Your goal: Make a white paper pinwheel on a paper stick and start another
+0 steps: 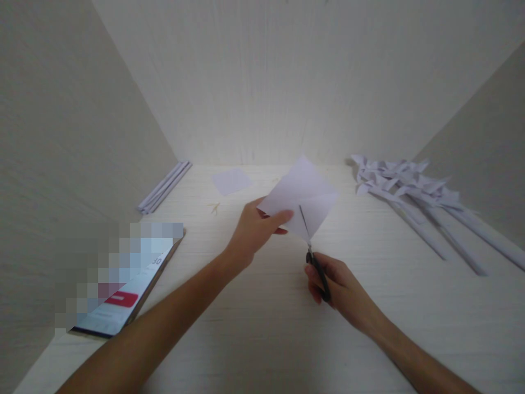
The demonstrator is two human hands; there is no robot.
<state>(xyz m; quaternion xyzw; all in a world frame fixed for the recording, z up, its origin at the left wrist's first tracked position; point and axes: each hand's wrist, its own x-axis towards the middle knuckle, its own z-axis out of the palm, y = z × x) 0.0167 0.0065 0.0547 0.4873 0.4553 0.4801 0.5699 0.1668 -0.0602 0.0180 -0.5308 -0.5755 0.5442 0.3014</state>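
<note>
Centre of frame, I see the left hand (256,230) pinching a white paper (301,194) by its lower-left edge, thumb on top and fingers (281,219) clamped underneath, holding it up off the desk (262,339). The right hand (340,287) is closed through the black handles of scissors (314,249), and the blades run up into the paper's bottom corner. The paper sits like a diamond, one corner toward the upper middle of the frame, one toward the right, the lowest at the blades; a fold crease runs across it left to right. The scissors' long axis goes from the handles at lower right up and slightly left, tips pointing into the sheet. My read: the paper is very light, thin and floppy, it will sag or twist if held far from the cut, so the pinch close beside the blade line is the place to hold; it tears easily and creases for good. The scissors are stiff, with some weight, and are gripped only at the loops. At upper right lies a pile of pinwheels (402,180) on rolled paper sticks, at upper left a few paper rolls (164,186), at upper middle a small square sheet (232,180) flat on the desk, with a tiny pale scrap (215,207) near it. A phone (123,301) lies at lower left, its screen partly blurred out.
</note>
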